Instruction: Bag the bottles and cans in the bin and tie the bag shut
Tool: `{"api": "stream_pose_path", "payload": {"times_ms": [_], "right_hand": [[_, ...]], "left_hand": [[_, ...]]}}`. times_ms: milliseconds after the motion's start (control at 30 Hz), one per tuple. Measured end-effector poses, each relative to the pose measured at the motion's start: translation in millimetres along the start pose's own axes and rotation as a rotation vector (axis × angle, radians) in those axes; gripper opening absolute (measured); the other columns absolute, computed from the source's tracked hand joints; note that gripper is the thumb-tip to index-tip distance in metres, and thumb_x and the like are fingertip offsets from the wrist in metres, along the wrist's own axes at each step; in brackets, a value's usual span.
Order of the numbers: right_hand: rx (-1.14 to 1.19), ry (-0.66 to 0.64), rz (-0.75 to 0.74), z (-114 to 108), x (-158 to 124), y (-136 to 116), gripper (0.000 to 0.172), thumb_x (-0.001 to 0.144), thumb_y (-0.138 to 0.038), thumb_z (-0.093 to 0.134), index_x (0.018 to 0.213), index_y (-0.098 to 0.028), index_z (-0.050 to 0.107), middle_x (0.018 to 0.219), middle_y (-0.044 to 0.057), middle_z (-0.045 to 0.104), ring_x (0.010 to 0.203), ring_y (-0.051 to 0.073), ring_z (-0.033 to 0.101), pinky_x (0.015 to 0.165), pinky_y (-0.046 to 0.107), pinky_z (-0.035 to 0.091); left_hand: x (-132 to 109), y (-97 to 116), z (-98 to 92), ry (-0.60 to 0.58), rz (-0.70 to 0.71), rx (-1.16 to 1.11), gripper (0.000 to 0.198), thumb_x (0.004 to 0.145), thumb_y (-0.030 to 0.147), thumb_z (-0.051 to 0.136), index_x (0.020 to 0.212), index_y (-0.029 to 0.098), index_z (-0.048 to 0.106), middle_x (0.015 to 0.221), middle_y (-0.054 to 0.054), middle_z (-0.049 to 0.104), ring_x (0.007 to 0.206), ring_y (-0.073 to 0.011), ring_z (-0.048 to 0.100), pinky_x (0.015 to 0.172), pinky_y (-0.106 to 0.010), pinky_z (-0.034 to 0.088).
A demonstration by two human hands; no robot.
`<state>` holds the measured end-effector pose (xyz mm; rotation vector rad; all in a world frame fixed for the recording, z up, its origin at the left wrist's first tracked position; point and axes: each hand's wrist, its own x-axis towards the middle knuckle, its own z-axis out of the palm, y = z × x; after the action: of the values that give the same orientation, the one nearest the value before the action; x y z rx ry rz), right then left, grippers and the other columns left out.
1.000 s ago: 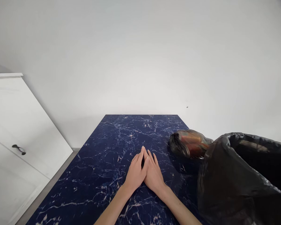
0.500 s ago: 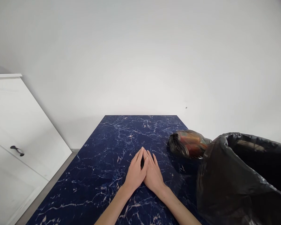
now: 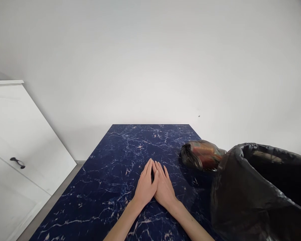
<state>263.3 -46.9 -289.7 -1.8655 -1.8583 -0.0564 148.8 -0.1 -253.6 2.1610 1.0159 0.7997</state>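
Though view shifts slightly, left hand [image 3: 145,187], right hand [image 3: 165,189] stay touching.

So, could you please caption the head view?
The left hand and right hand lie flat together on a blue table beside a black bag.

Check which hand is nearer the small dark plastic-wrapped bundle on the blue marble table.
Right. The right hand lies flat left of the dark plastic-wrapped bundle, not touching it; the left hand lies against the right, farther left.
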Motion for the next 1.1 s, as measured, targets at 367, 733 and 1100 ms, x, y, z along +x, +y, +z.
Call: {"api": "stream_pose_path", "payload": {"times_ms": [367,733,1100], "right_hand": [[0.281,0.115,0.012,0.2,-5.7,-1.6,0.075,0.109,-0.035,0.045,0.177,-0.027,0.014,0.176,0.011,0.038,0.161,0.030,0.039,0.128,0.052,0.042],[0.468,0.227,0.106,-29.4,0.9,-6.0,0.043,0.113,-0.038,0.040,0.149,-0.025,0.059,0.171,0.014,0.044,0.153,0.028,0.050,0.115,0.046,0.055],[0.473,0.706,0.221,-53.1,16.7,34.8,0.044,0.110,-0.034,0.043,0.152,-0.022,0.051,0.164,0.017,0.048,0.154,0.031,0.045,0.125,0.060,0.039]], "left_hand": [[3.4,8.3,-5.1,0.056,0.020,-0.102,0.047,0.111,0.039,0.045,0.155,0.026,0.050,0.161,-0.012,0.056,0.150,-0.0286,0.053,0.129,-0.055,0.039],[1.0,18.2,-11.7,0.052,-0.016,-0.311,0.040,0.110,0.055,0.048,0.130,0.026,0.067,0.132,-0.009,0.073,0.121,-0.0272,0.070,0.111,-0.045,0.054],[2.6,5.1,-6.7,0.120,-0.142,-0.463,0.050,0.110,0.065,0.039,0.138,0.024,0.047,0.129,-0.013,0.074,0.122,-0.0269,0.073,0.113,-0.049,0.053]]}}
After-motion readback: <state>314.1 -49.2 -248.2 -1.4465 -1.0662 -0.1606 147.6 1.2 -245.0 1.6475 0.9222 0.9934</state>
